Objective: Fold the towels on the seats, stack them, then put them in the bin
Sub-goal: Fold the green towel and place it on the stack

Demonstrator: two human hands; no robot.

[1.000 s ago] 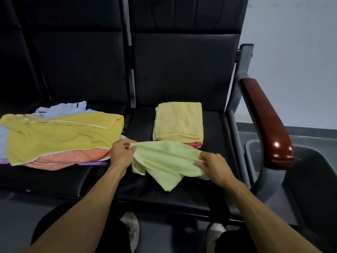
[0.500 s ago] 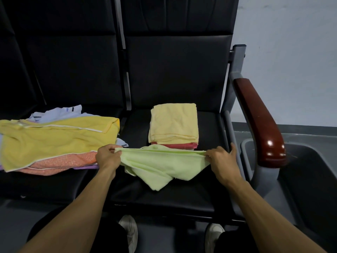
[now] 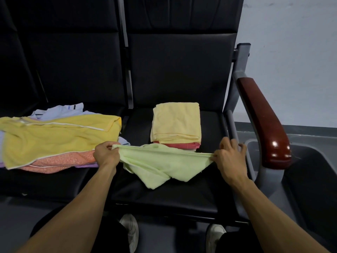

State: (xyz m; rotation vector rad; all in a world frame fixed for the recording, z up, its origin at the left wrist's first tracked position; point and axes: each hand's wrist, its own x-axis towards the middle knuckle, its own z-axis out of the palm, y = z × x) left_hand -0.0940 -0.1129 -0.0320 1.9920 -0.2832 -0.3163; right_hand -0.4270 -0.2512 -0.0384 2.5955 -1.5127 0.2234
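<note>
A light green towel (image 3: 160, 164) is stretched between my hands over the front of the right black seat (image 3: 164, 196). My left hand (image 3: 106, 155) grips its left corner and my right hand (image 3: 228, 157) pinches its right corner; the lower part hangs crumpled onto the seat. Behind it lies a folded stack: a pale yellow towel (image 3: 176, 122) on top of a red one (image 3: 176, 144). On the left seat sits an unfolded heap with a yellow towel (image 3: 54, 136) over an orange one (image 3: 60, 160) and pale blue and purple cloth.
A grey bin (image 3: 310, 161) stands on the floor right of the seats, beyond a dark red wooden armrest (image 3: 264, 123) on a grey metal frame. Black seat backs rise behind. My white shoes (image 3: 130, 229) show below the seat's front edge.
My hands have moved apart, pulling the green towel's top edge taut; the right hand shifted toward the armrest. The view has drifted slightly.
</note>
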